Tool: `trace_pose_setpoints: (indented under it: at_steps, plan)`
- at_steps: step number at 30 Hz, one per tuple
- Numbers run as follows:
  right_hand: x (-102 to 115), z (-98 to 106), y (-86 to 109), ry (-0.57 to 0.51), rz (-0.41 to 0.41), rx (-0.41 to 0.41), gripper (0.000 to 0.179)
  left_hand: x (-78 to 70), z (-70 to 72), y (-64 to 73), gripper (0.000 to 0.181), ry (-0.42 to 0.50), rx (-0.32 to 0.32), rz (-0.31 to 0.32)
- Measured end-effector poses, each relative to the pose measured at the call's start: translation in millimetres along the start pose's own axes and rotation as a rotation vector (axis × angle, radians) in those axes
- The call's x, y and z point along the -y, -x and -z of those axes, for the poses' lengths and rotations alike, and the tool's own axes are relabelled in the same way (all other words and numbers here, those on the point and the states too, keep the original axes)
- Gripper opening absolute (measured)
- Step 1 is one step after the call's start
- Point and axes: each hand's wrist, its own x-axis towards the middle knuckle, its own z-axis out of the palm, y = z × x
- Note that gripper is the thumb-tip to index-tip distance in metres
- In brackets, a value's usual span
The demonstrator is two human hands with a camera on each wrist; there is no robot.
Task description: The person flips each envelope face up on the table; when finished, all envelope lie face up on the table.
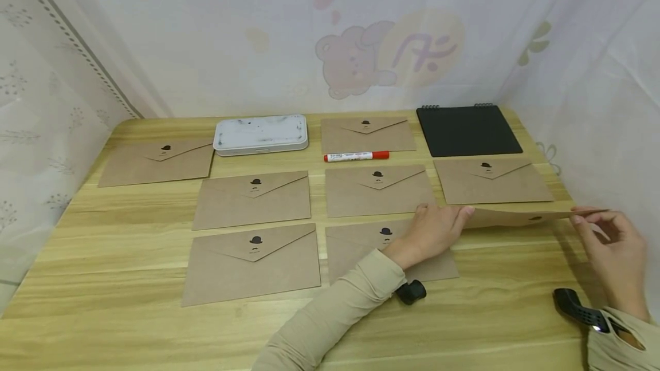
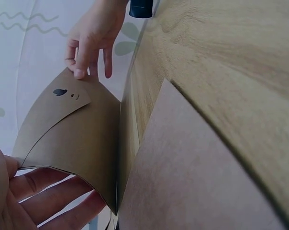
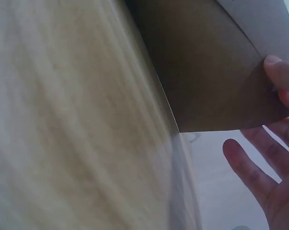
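Note:
A brown kraft paper envelope (image 1: 510,218) with a small black hat print stands tilted up at the right side of the table, held at both ends. The left hand (image 1: 432,232) pinches its left end, thumb on the flap side and fingers behind, as the left wrist view shows on the envelope (image 2: 70,139). At the other end the right hand (image 1: 619,251) pinches the edge near a corner between thumb and fingers. In the right wrist view the envelope (image 3: 206,67) bows slightly, its lower edge close to the wood. Under the left forearm lies another envelope (image 1: 361,251), partly covered.
Several matching envelopes (image 1: 252,268) lie flat in loose rows. Behind them are a white case (image 1: 260,133), a red-capped marker (image 1: 356,156) and a black spiral notebook (image 1: 469,130). Pale printed curtains (image 1: 232,33) surround the wooden table (image 1: 118,268).

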Motion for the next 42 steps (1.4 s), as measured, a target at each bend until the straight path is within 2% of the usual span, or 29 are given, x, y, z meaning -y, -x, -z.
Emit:
trace_pose_setpoints:
  at_steps: [5, 18, 25, 34, 37, 42]
  plan:
    - [-0.3, -1.4, -0.2, 0.008, 0.045, 0.004, 0.022, -1.1, 0.9, -0.3, 0.045, 0.005, -0.013, 0.012]
    - [-2.9, -2.5, 0.0, -0.005, 0.044, -0.007, 0.027, -1.6, 1.2, -0.4, 0.044, 0.027, -0.002, 0.000]
    - [-0.7, -3.2, -0.4, 0.048, 0.081, -0.031, 0.028, -0.8, 2.0, 0.0, 0.044, 0.040, -0.021, -0.019]
    - [3.5, -2.1, 1.2, 0.080, 0.032, -0.032, 0.038, 0.5, 6.0, -0.3, 0.045, 0.091, -0.043, -0.065]
    - [3.3, -1.9, 1.7, 0.095, 0.052, -0.029, 0.041, 3.9, 9.5, -1.7, 0.041, 0.110, -0.047, -0.097]
    - [1.8, -2.9, 1.7, 0.115, 0.100, -0.024, 0.049, 6.5, 11.6, -1.9, 0.017, 0.086, -0.076, -0.134]
